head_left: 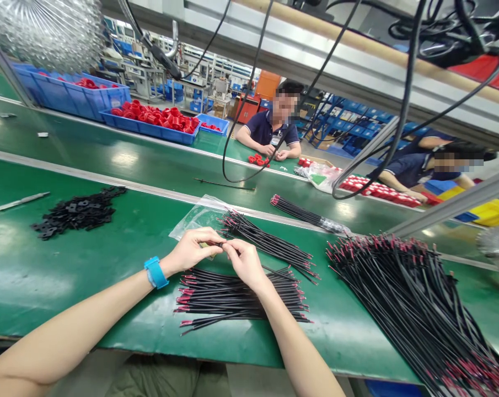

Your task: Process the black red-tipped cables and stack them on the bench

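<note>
My left hand (199, 246), with a blue band (155, 272) on its wrist, is closed in a pinch. Its fingertips meet those of my right hand (245, 262), also pinched, around a small dark piece mostly hidden by the fingers. A yellowish patch shows beneath the left fingers. Just behind the hands, a bundle of black cables (269, 242) with red ends lies partly by a clear plastic bag (197, 215). Below the hands, a row of similar black cables (236, 295) lies on the green table (121, 264), partly covered by my right forearm.
A large cable pile (402, 298) fills the right side. Small black parts (81, 212) are heaped at left. Another cable bundle (299, 212) lies beyond the metal strip. Blue bins (150, 132) hold red parts. Two people work opposite. Black wires (406, 94) hang overhead.
</note>
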`<act>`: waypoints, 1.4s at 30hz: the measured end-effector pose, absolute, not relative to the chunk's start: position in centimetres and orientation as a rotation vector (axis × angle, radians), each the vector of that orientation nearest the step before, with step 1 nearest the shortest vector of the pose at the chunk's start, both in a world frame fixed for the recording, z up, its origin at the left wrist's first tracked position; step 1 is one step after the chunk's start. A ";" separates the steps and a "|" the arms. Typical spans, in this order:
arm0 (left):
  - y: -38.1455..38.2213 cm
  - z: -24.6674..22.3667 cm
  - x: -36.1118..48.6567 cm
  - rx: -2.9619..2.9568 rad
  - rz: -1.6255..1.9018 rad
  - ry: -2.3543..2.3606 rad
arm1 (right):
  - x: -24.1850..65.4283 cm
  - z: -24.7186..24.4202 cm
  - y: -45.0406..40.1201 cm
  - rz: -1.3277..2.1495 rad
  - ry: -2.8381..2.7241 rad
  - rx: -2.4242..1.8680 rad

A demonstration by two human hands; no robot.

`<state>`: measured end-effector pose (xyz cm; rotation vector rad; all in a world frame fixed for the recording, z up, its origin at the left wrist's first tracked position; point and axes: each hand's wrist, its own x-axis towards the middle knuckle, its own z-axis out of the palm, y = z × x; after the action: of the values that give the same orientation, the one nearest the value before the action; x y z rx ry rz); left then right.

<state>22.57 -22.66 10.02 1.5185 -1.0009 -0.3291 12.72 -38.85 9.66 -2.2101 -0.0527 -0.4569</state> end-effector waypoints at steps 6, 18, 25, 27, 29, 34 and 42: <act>-22.7 9.6 23.1 1.459 -0.550 -0.805 | 12.7 10.1 -39.1 -0.558 -0.049 -2.203; -23.1 8.5 22.9 1.417 -0.599 -0.871 | 12.8 9.0 -39.6 -0.466 -0.075 -2.386; -22.9 8.5 23.2 1.545 -0.471 -0.941 | 13.0 8.9 -40.4 -0.476 -0.030 -2.387; -22.8 8.4 23.7 1.596 -0.377 -0.916 | 13.1 8.7 -41.1 -0.583 -0.004 -2.475; -22.7 8.1 24.3 1.637 -0.281 -0.867 | 13.3 8.4 -41.8 -0.665 0.045 -2.596; -22.6 7.3 25.3 1.721 -0.170 -0.818 | 13.9 6.7 -42.5 -0.689 0.058 -2.828; -22.5 6.6 25.6 1.783 -0.161 -0.853 | 14.3 5.8 -42.9 -0.814 0.165 -2.895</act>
<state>25.63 -22.54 6.61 1.7833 -0.8527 -0.1607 14.27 -42.91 5.83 -2.8946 0.1647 -0.8143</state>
